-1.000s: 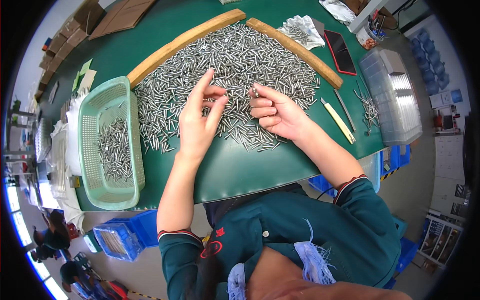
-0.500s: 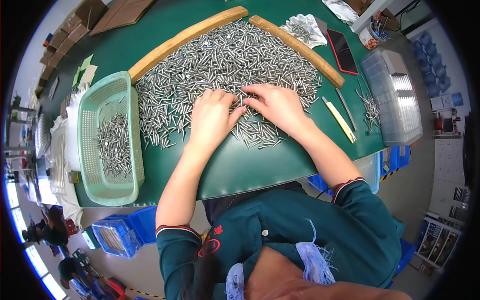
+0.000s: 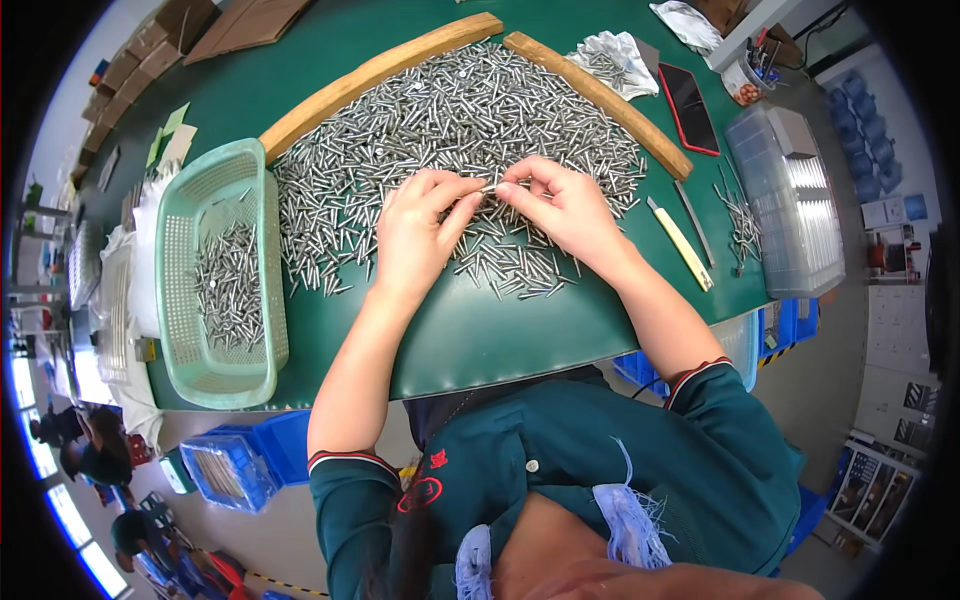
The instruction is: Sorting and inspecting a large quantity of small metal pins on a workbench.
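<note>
Forearms (image 3: 352,365) rose from the lower edge and slanted inward over the table (image 3: 480,345), bringing both hands close together, fingertips nearly meeting in front of the chest. The left hand (image 3: 415,230) had its back turned up, the wrist fairly straight and the fingers bent toward the right; its grip was a pinch of thumb and forefinger on one end of a small metal pin (image 3: 490,187). The right hand (image 3: 568,210) mirrored it, angled in toward the left, its forefinger arched and its grip pinching the pin's other end between thumb and forefinger. That pin was held between the two hands, just above the near part of a broad heap of similar pins (image 3: 470,110). A green basket (image 3: 272,300) with more pins in it stood left of the left forearm.
</note>
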Motion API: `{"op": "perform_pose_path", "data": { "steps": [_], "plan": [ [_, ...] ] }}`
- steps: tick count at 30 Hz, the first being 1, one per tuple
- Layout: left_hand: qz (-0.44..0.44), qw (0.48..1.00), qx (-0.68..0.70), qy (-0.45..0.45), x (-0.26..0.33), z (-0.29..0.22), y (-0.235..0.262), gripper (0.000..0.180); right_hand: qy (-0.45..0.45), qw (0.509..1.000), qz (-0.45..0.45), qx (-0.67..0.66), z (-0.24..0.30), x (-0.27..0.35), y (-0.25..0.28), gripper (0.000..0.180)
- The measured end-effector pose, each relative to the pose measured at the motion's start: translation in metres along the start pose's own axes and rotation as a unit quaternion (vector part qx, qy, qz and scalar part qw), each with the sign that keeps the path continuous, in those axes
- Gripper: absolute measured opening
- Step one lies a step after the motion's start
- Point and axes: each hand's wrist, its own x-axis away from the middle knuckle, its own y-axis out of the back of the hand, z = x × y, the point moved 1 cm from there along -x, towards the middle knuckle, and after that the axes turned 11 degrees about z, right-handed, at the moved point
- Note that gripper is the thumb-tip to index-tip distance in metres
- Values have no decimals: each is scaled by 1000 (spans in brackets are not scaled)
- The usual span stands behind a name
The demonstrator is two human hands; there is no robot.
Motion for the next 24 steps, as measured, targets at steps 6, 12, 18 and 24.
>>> {"op": "perform_pose_path", "data": {
  "steps": [6, 12, 18, 24],
  "plan": [
    [-3, 996, 84, 14, 1, -11, 0, 12, 52, 995, 16, -80, -3, 1, -8, 20],
    [27, 951, 289, 105, 4, -12, -1, 13, 56, 982, 84, -157, 1, 1, -7, 20],
    [17, 941, 321, 106, 5, -12, -1, 15, 48, 980, 107, -161, 7, 4, -6, 20],
    [22, 924, 365, 110, 5, -7, -6, 15, 54, 978, 104, -171, 6, 5, -6, 20]
  ]
}}
